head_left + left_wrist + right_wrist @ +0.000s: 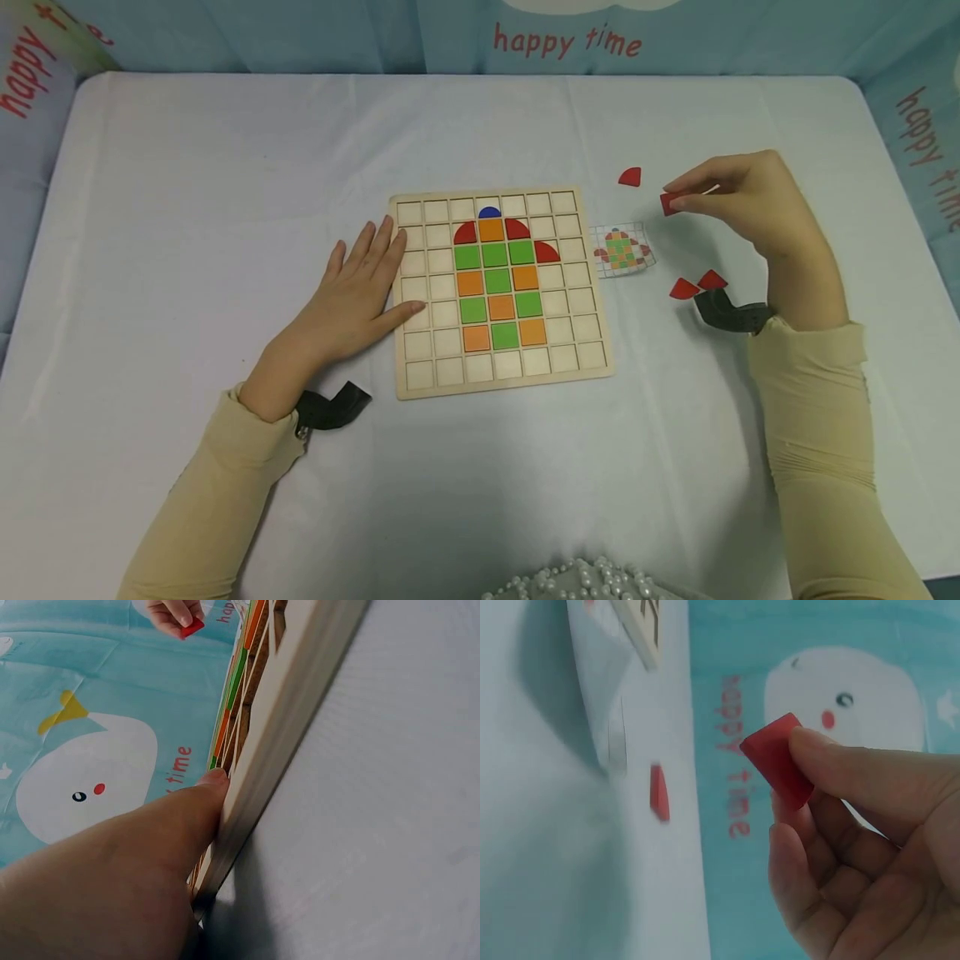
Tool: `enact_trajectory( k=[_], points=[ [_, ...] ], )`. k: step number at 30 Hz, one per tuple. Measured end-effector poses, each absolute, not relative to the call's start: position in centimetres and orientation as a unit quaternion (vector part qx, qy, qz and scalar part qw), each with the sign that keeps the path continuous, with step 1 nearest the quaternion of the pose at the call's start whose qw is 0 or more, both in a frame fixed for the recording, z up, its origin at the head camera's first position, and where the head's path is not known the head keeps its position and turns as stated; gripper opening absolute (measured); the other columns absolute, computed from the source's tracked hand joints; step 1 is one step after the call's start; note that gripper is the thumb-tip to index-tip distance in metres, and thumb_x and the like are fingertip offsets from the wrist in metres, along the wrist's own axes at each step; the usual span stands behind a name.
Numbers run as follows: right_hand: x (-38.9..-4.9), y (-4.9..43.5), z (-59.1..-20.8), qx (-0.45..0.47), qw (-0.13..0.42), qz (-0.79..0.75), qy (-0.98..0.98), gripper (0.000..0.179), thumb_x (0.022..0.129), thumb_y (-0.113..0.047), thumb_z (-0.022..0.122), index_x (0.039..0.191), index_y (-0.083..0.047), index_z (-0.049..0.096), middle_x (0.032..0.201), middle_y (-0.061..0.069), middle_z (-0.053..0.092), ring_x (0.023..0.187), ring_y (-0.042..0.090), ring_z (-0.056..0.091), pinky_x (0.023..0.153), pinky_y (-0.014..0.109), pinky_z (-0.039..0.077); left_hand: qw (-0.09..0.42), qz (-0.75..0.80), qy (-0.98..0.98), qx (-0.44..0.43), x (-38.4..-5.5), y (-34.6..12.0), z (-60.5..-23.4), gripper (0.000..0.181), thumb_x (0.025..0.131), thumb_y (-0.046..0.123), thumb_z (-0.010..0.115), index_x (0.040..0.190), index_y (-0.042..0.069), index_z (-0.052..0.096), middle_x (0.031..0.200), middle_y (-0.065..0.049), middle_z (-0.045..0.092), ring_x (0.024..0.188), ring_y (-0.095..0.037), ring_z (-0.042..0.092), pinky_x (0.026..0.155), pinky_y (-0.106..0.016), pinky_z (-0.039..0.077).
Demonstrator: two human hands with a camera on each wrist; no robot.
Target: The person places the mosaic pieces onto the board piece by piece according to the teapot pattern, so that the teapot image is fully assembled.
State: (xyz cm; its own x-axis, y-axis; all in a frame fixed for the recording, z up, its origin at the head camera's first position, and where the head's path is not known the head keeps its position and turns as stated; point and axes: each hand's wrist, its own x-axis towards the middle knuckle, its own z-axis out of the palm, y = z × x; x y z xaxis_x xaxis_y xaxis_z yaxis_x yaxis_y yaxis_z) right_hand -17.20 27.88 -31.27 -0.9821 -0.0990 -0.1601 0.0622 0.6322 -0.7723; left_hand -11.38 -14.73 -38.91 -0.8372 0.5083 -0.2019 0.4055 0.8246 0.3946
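Note:
A wooden grid board (506,383) lies flat on the table, with green and orange squares, red quarter-circles and a blue half-circle (489,212) set in its cells. My left hand (348,296) rests along the board's left edge with fingers spread; its thumb lies on the rim, seen also in the left wrist view. To the right of the board, my right hand (757,196) pinches a red puzzle piece (780,759) between thumb and fingers, above the table. The fingers hide part of its outline, so I cannot tell its full shape.
A small printed pattern card (624,250) touches the board's right side. One loose red quarter-circle (631,177) lies beyond it; two more red pieces (684,289) lie near the right wrist's black camera mount (731,315). A printed blue curtain (300,37) borders the table.

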Motion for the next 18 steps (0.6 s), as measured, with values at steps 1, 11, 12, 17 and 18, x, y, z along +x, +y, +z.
enact_trajectory(
  k=[1, 11, 12, 17, 18],
  points=[
    [-17.1, 27.6, -31.2, -0.015, 0.097, -0.428, 0.899, 0.022, 0.082, -0.014, 0.074, 0.102, -0.004, 0.073, 0.084, -0.008, 0.07, 0.082, 0.012, 0.06, 0.074, 0.013, 0.042, 0.151, 0.171, 0.943, 0.242, -11.4, -14.7, -38.9, 0.083, 0.097, 0.048, 0.043, 0.151, 0.006, -0.004, 0.156, -0.009, -0.015, 0.141, -0.023, -0.018, 0.11, -0.05, -0.009],
    [-16.5, 24.7, -31.6, -0.071, 0.151, -0.401, 0.901, 0.02, 0.084, -0.016, 0.073, 0.1, -0.005, 0.074, 0.087, -0.007, 0.071, 0.085, 0.009, 0.062, 0.076, 0.014, 0.046, 0.151, 0.17, 0.943, 0.242, -11.4, -14.7, -38.8, 0.083, 0.097, 0.048, 0.043, 0.151, 0.006, -0.004, 0.156, -0.01, -0.015, 0.141, -0.024, -0.017, 0.11, -0.051, -0.009],
    [-16.4, 24.4, -31.7, -0.078, 0.158, -0.392, 0.903, 0.02, 0.084, -0.017, 0.073, 0.101, -0.005, 0.074, 0.087, -0.006, 0.071, 0.084, 0.01, 0.062, 0.075, 0.015, 0.046, 0.15, 0.169, 0.943, 0.242, -11.4, -14.7, -38.8, 0.083, 0.097, 0.048, 0.043, 0.151, 0.006, -0.004, 0.156, -0.01, -0.015, 0.142, -0.024, -0.017, 0.11, -0.051, -0.009],
    [-16.0, 22.7, -32.3, -0.094, 0.197, -0.359, 0.908, 0.017, 0.085, -0.016, 0.072, 0.101, -0.008, 0.074, 0.088, 0.001, 0.07, 0.078, 0.015, 0.061, 0.068, 0.019, 0.048, 0.144, 0.168, 0.944, 0.246, -11.4, -14.7, -38.7, 0.083, 0.097, 0.047, 0.044, 0.151, 0.005, -0.003, 0.156, -0.011, -0.014, 0.142, -0.026, -0.015, 0.11, -0.052, -0.008],
    [-16.0, 22.3, -32.5, -0.1, 0.203, -0.355, 0.907, 0.016, 0.085, -0.014, 0.072, 0.1, -0.008, 0.074, 0.089, 0.002, 0.07, 0.078, 0.016, 0.061, 0.067, 0.019, 0.048, 0.143, 0.168, 0.944, 0.247, -11.4, -14.7, -38.8, 0.083, 0.097, 0.047, 0.045, 0.151, 0.005, -0.002, 0.156, -0.011, -0.014, 0.142, -0.026, -0.015, 0.11, -0.052, -0.008]
  ],
)
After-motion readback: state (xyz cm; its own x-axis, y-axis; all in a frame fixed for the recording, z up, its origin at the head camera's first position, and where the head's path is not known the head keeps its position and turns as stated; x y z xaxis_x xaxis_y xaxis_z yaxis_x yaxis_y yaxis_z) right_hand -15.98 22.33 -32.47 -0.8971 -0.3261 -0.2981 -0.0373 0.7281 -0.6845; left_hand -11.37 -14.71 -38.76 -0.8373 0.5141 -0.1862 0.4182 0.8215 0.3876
